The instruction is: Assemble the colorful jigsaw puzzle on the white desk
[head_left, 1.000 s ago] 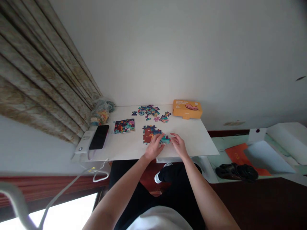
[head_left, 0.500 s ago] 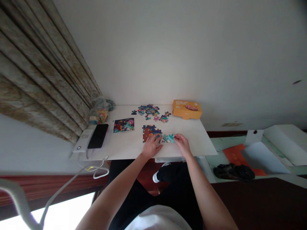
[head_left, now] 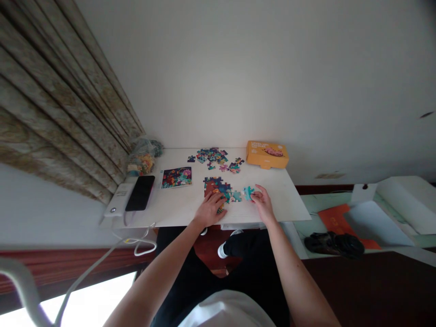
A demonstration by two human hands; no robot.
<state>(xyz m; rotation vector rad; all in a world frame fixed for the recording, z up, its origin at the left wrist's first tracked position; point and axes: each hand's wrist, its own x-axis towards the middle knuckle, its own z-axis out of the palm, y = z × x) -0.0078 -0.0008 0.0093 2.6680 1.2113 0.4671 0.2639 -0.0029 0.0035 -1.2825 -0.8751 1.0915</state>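
Observation:
My left hand (head_left: 209,210) lies with fingers stretched over the lower part of a joined jigsaw puzzle section (head_left: 218,185), hiding some of it. The section is brown and dark blue on the left, with pale teal pieces (head_left: 235,196) at its right end. To the right of these, a bright teal puzzle piece (head_left: 248,193) is apart from the section, with a gap between. My right hand (head_left: 262,203) pinches its right edge between thumb and fingers. Whether it is one piece or two joined is hard to tell.
Loose puzzle pieces (head_left: 211,155) are heaped at the back of the white table (head_left: 177,206). A picture card (head_left: 176,177) lies to the left, near a phone (head_left: 140,193) and plastic bag (head_left: 141,156). An orange-yellow box (head_left: 267,155) stands at the back right.
My right hand has drawn the teal puzzle piece slightly right, widening the gap from the pale pieces. My left hand has slid a little left and toward me.

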